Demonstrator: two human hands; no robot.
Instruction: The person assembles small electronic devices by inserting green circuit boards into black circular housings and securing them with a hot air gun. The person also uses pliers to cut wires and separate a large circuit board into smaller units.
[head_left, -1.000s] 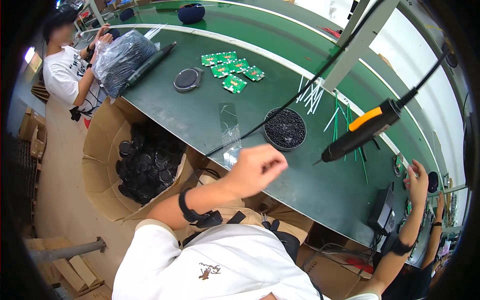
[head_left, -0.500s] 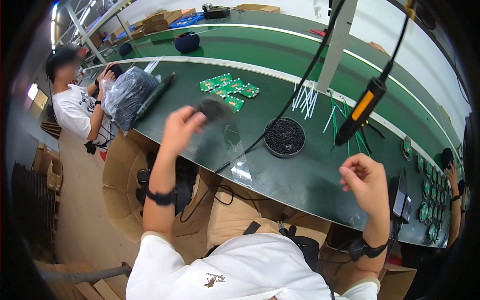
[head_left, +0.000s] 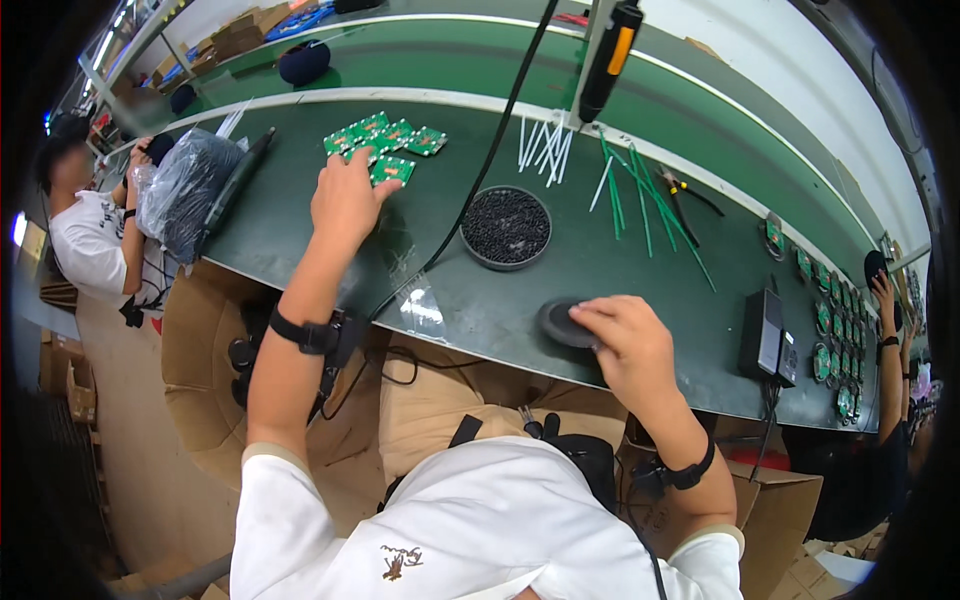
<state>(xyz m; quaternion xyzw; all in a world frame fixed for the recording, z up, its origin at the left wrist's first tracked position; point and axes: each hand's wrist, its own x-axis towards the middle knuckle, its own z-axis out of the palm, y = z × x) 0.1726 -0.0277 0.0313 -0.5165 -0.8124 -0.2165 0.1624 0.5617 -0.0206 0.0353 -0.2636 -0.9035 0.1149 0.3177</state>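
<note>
My left hand (head_left: 345,200) reaches over the far left of the bench, fingers and thumb apart, with its fingertips at a cluster of small green circuit boards (head_left: 393,171). Some of the boards are partly hidden behind the fingers. Close to the bench's front edge, my right hand (head_left: 632,348) grips a round, dark, disc-shaped part (head_left: 562,323) between thumb and fingers, low over the green top. Between the hands and farther back stands a round dish (head_left: 506,228) full of small black pieces.
A black-and-orange electric screwdriver (head_left: 610,65) hangs above white sticks (head_left: 545,148), green sticks (head_left: 640,195) and black-handled pliers (head_left: 684,205). A black power box (head_left: 766,335) stands at right, near rows of boards (head_left: 830,315). A co-worker sits left, beside a plastic bag (head_left: 187,190).
My left hand has gone from beside a blurred dark object to the circuit boards. My right hand, which held nothing visible, has come down and now grips the disc-shaped part. The view has shifted.
</note>
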